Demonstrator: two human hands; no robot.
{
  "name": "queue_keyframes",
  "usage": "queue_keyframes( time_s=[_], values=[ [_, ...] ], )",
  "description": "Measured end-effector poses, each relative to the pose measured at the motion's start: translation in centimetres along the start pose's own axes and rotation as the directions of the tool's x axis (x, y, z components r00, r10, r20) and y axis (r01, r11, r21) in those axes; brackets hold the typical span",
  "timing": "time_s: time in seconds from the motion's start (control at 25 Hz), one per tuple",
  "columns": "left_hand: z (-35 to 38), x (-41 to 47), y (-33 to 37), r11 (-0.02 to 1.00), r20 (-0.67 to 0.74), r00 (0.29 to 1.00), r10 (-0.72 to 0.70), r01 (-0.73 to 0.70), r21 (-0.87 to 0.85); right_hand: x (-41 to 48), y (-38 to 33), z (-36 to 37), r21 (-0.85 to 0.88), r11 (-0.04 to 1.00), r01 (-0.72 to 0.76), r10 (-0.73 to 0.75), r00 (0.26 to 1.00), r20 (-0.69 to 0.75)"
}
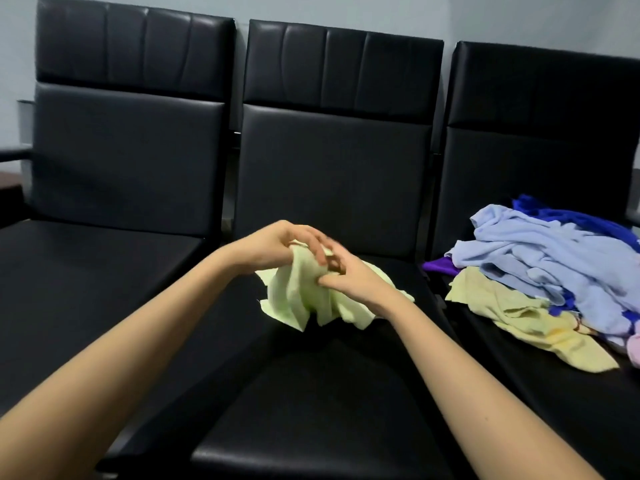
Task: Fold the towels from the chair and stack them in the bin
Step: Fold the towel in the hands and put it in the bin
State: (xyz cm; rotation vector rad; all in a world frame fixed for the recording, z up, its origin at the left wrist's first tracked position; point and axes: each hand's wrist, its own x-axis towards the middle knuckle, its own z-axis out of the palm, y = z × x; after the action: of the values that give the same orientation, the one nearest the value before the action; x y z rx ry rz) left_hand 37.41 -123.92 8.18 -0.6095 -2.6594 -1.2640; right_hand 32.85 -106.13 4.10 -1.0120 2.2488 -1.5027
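A pale green towel (304, 299) hangs bunched at the centre of the frame, above the middle chair seat (311, 393); the left hand (277, 249) grips its top, fingers curled; the right hand (349, 277) pinches the cloth just beside it; a heap of towels (540, 271) lies on the right chair (540, 133); another chair (128, 133) stands at left.

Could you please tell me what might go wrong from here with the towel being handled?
1. The pale green towel is bunched between the left hand and right hand; a fold started this way would probably come out crooked.
2. The pile on the right chair is loose, with the yellow towel under the light blue towel; tugging it could spill the rest.
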Motion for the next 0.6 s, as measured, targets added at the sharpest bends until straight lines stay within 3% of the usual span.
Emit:
queue_keyframes(
  time_s=[0.04, 0.08, 0.12, 0.16, 0.2, 0.28, 0.4, 0.44, 0.52, 0.6],
  values=[
    [0.3, 0.2, -0.7, 0.959, -0.074, 0.995, -0.064, 0.081, 0.27, 0.0, -0.1, 0.0, -0.023, 0.999, -0.034, 0.034, 0.999, -0.006],
    [0.7, 0.3, -1.4, 0.859, -0.191, 0.963, -0.188, 0.256, 0.443, 0.0, -0.1, -0.1, -0.061, 0.995, -0.079, 0.078, 0.997, -0.023],
    [1.1, 0.3, -1.9, 0.784, -0.269, 0.899, -0.344, 0.433, 0.445, -0.1, 0.1, -0.2, -0.11, 0.986, -0.125, 0.123, 0.992, -0.023],
    [1.7, 0.1, -2.3, 0.787, -0.233, 0.845, -0.482, 0.534, 0.308, -0.3, 0.2, -0.3, -0.141, 0.977, -0.161, 0.167, 0.986, 0.028],
    [2.1, 0.0, -2.7, 0.832, -0.107, 0.833, -0.543, 0.551, 0.066, -0.5, 0.2, -0.4, -0.166, 0.967, -0.194, 0.215, 0.969, 0.12],
    [2.7, -0.2, -2.9, 0.835, 0.024, 0.887, -0.461, 0.443, -0.327, -0.9, -0.2, -1.0, -0.147, 0.947, -0.285, 0.319, 0.886, 0.335],
    [2.6, -0.6, -2.7, 0.744, 0.05, 0.964, -0.26, 0.233, -0.626, -1.9, -0.9, -2.6, -0.026, 0.924, -0.381, 0.34, 0.789, 0.511],
    [2.4, -0.9, -2.7, 0.708, 0.087, 0.98, -0.178, 0.189, -0.681, -2.1, -0.7, -2.9, 0.013, 0.92, -0.393, 0.333, 0.796, 0.506],
    [1.5, -1.7, -2.8, 0.62, 0.254, 0.967, 0.03, 0.181, -0.764, -2.0, 0.5, -3.1, 0.085, 0.939, -0.333, 0.29, 0.9, 0.325],
    [0.6, -2.7, -3.2, 0.643, 0.521, 0.82, 0.236, 0.27, -0.716, -1.7, 1.9, -3.1, -0.096, 0.969, -0.227, 0.239, 0.963, 0.126]
  ],
)
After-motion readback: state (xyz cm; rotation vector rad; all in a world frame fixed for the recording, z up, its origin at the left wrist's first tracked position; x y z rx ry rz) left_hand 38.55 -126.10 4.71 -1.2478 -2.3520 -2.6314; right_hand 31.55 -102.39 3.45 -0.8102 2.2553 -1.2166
